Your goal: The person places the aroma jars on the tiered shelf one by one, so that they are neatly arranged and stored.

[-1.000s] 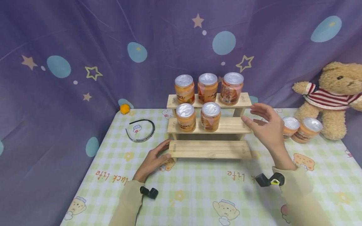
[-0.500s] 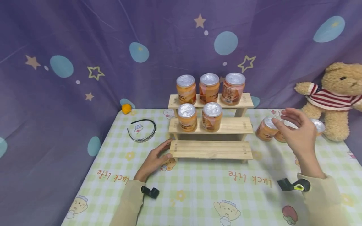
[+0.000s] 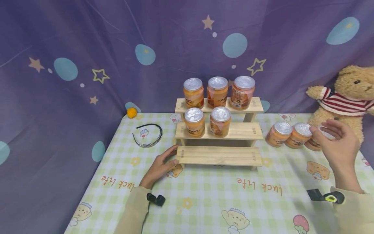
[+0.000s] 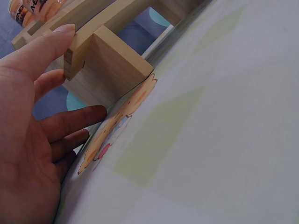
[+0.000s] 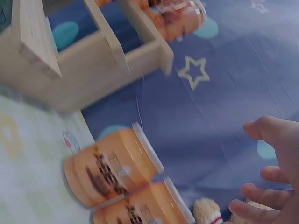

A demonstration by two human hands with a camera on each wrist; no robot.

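My left hand holds the left end of a three-tier wooden display stand. In the left wrist view, the thumb and index finger lie on either side of the lowest plank's corner; the other fingers are spread out below. With nothing in its grasp, my right hand hovers with parted fingers at the rightmost of three orange cans on the table, partly hiding that can. Beside it stand the middle can and the left can. Whether the hand touches a can is unclear.
Three cans stand on the top tier, two on the middle one. A teddy bear sits at the back right. A black headband and a yellow pompom lie left, on a checked tablecloth.
My right hand has moved right from beside the middle tier, past the table cans, to the rightmost one. The left hand stays at the stand. The view has shifted slightly.
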